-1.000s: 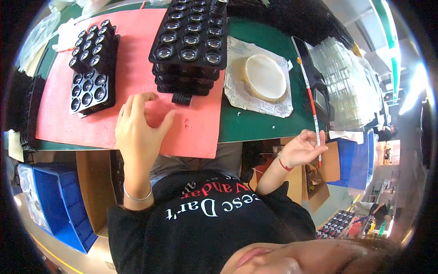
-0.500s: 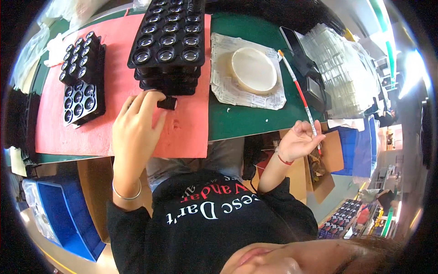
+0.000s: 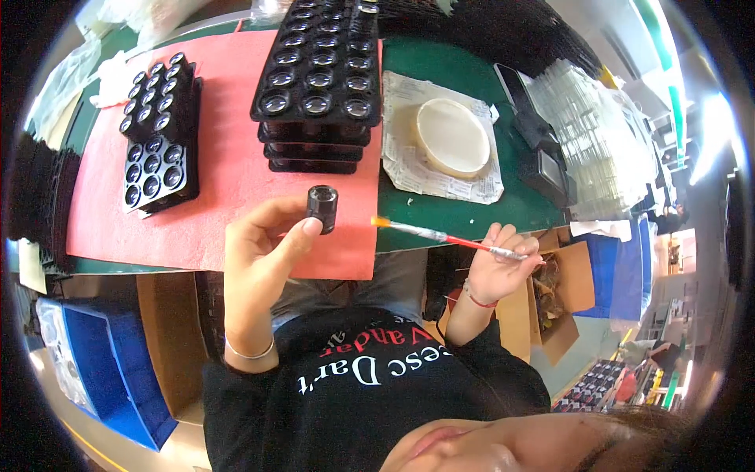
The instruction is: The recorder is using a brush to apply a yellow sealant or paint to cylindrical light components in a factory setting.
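Both hands raised: left [image 3: 263, 252] fingers pinched shut, right [image 3: 499, 267] fist-curled w/ wrist bent.

1. A bare stretch of the red mat [image 3: 228, 189] lies at centre-left of the frame, between the small black trays [image 3: 157, 134] at upper left and the stacked lens trays [image 3: 318, 86] at upper centre.
2. The left hand [image 3: 263, 252] holding the black lens barrel [image 3: 322, 208] occupies the mat's lower edge at centre.
3. The brush [image 3: 448, 236] in the right hand [image 3: 499, 267] spans the lower-centre gap above the table edge.
4. The round dish [image 3: 452, 138] on its paper fills the green table [image 3: 440, 208] right of centre; only a narrow strip below it is open.
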Available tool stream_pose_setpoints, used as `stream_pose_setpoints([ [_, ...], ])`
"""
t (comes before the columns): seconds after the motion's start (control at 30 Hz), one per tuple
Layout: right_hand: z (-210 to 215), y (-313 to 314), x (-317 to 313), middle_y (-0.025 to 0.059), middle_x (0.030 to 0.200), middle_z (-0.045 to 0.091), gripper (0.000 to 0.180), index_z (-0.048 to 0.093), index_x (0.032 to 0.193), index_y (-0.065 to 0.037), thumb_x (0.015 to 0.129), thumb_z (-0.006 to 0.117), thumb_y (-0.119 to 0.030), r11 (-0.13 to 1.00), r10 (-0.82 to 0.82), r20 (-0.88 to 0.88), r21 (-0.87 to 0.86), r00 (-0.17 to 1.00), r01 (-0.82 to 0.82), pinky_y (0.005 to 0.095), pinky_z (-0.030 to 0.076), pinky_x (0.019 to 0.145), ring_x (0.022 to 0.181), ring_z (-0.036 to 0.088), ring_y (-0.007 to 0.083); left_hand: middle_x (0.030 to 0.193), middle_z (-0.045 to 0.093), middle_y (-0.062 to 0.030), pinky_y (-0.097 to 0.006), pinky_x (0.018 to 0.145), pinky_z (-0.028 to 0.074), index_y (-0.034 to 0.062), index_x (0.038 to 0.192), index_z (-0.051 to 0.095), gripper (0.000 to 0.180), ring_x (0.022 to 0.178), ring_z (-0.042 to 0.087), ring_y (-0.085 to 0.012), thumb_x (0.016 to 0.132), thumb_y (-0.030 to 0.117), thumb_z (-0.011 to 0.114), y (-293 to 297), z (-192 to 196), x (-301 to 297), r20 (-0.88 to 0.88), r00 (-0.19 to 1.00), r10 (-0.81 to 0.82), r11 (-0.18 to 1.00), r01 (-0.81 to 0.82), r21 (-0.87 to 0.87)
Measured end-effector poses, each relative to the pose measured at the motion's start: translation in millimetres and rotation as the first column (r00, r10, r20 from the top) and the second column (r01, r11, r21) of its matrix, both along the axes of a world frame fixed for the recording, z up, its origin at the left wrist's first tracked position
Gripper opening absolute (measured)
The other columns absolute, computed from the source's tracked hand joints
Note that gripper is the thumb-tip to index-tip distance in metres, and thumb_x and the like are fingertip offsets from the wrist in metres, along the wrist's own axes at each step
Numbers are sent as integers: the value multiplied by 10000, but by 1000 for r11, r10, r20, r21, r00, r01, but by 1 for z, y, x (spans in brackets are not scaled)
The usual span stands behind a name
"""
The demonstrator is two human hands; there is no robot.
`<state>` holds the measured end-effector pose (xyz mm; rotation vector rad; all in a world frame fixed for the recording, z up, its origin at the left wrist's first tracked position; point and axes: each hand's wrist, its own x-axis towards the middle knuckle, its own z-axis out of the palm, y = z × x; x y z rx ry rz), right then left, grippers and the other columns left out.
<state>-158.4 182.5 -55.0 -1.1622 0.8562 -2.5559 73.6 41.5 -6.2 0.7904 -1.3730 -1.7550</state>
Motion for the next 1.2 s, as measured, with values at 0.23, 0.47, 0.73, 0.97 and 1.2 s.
stream_pose_setpoints([
  [0.23, -2, -8, 7, 2, 544, 400, 303, 412, 736, -107, 883, 432, -371, 999, -1, -91, 32, 996, 3, 281, 257, 600, 577, 343, 124, 820, 631, -71, -191, 624, 452, -39, 941, 589, 201, 724, 581, -87, 762, 44, 628, 0, -1, 3, -10, 1000, -8, 1000, 8, -12],
  [0.47, -5, -9, 9, 17, 561, 451, 299, 408, 755, -101, 886, 417, -370, 996, -52, -196, 56, 979, 64, 301, 278, 622, 600, 383, 147, 837, 634, -85, -209, 696, 466, -47, 923, 590, 185, 765, 594, -106, 751, 14, 623, 1, 4, 4, 14, 1000, -22, 1000, 22, 0],
  [0.73, -5, -10, 8, 13, 558, 449, 282, 419, 753, -104, 892, 409, -349, 992, -90, -277, 64, 957, 112, 293, 273, 602, 580, 377, 136, 836, 629, -76, -201, 676, 452, -44, 927, 586, 171, 769, 581, -93, 766, 11, 599, 2, 1, 7, -49, 999, -10, 998, 13, 56],
  [0.97, -3, -7, 4, 10, 569, 444, 254, 421, 770, -102, 882, 436, -330, 996, -76, -212, 18, 974, 82, 287, 271, 594, 587, 364, 134, 823, 624, -64, -193, 653, 443, -43, 922, 583, 184, 735, 573, -84, 769, 51, 620, -1, -3, 10, -91, 995, -37, 994, 47, 103],
  [1.2, 5, 0, 5, 41, 615, 499, 208, 431, 800, -94, 819, 526, -278, 998, -48, -328, 25, 943, 60, 285, 279, 605, 629, 399, 147, 811, 623, -71, -199, 665, 450, -43, 884, 571, 146, 728, 578, -89, 759, 18, 615, 1, -2, 5, -86, 996, -37, 999, 40, 36],
])
